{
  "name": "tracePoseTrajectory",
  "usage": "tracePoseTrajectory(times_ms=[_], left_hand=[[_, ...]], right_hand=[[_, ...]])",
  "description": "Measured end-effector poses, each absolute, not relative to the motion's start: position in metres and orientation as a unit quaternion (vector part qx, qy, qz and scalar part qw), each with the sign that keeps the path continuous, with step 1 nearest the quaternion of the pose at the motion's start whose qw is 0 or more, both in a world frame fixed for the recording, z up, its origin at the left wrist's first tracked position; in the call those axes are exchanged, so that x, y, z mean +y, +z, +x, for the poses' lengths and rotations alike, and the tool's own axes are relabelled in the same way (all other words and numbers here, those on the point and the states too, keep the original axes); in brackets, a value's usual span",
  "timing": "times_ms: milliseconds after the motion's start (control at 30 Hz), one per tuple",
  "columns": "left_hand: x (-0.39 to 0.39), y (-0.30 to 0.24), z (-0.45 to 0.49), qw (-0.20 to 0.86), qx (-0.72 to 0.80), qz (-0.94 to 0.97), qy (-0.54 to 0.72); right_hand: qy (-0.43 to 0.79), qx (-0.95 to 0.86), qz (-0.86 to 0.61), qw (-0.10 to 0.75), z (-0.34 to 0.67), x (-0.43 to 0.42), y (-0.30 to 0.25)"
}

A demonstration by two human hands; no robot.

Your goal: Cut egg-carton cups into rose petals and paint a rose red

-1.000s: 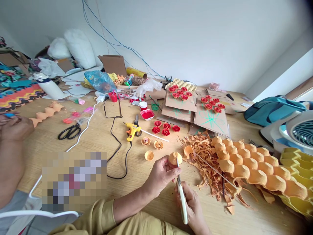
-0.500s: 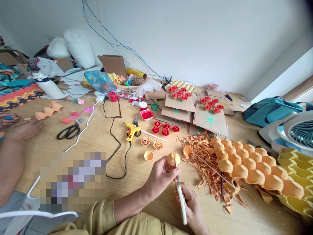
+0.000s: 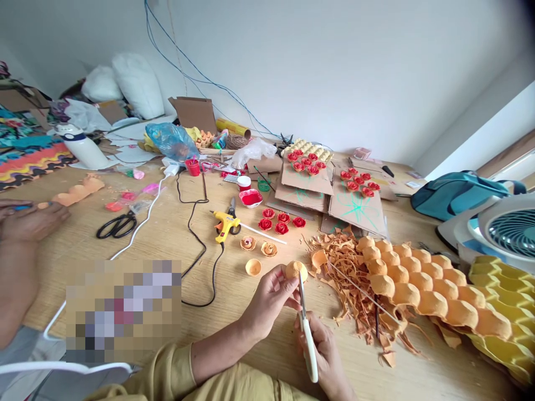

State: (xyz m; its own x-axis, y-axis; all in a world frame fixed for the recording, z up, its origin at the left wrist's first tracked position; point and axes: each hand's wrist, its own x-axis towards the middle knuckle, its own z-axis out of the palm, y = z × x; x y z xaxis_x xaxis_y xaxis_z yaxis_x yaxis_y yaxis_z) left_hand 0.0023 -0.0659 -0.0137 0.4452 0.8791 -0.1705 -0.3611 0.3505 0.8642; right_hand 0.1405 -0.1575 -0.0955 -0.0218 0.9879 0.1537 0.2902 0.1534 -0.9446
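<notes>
Between the fingers of my left hand (image 3: 273, 295) is a small orange egg carton cup (image 3: 296, 270), its rounded side turned up. My right hand (image 3: 324, 351) grips white-handled scissors (image 3: 308, 348), whose blades reach up to the cup's near side. Whether the blades are cutting into it I cannot tell. Just beyond the left hand lie a plain orange cup (image 3: 253, 267) and two curled orange paper flowers (image 3: 268, 249). A heap of orange carton scraps (image 3: 349, 284) lies to the right of the hands, with a loose cup (image 3: 319, 259) at its edge.
An orange egg tray (image 3: 422, 278) and a yellow one (image 3: 505, 301) fill the right. Ahead lie a yellow glue gun (image 3: 226, 225), red paper roses (image 3: 281, 228), red paint (image 3: 250, 197) and cardboard (image 3: 307, 195). Black scissors (image 3: 117, 224) and another person's hands (image 3: 35, 220) are left.
The cup in my left hand has tipped a little and the fingers have shifted around it. The scissors stay against it. At left, the other person's hands have moved slightly.
</notes>
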Motion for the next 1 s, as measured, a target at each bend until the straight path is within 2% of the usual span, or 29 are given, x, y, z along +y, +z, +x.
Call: tracePoseTrajectory(times_ms=[500, 733, 1000], left_hand=[[-0.0635, -0.0133, -0.0006, 0.824, 0.289, 0.288, 0.394], [-0.0639, -0.0105, 0.0009, 0.799, 0.302, 0.311, 0.417], [-0.061, -0.0155, -0.001, 0.845, 0.269, 0.252, 0.387]], right_hand=[[0.434, -0.579, -0.506, 0.47, 0.1395, -0.1587, -0.0973], [0.439, -0.57, -0.506, 0.475, 0.1385, -0.1571, -0.0957], [0.45, -0.572, -0.498, 0.472, 0.1396, -0.1585, -0.0966]])
